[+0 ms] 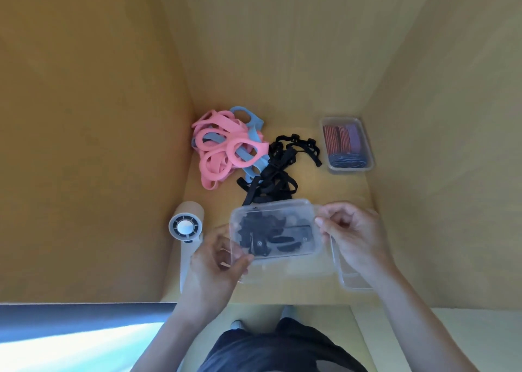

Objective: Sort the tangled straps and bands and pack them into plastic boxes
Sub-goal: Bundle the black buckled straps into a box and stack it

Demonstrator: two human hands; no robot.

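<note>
A clear plastic box [272,231] packed with black straps sits near centre, held at both ends. Risk: the loose black strap tangle [278,171] just beyond could catch under the rim, or the thin box could flex and spill. The left hand [217,261] pinches its near-left corner; the right hand [348,233] grips its right edge

Clear box [272,230] w/ black straps, near pink/blue bands [223,148].
</note>
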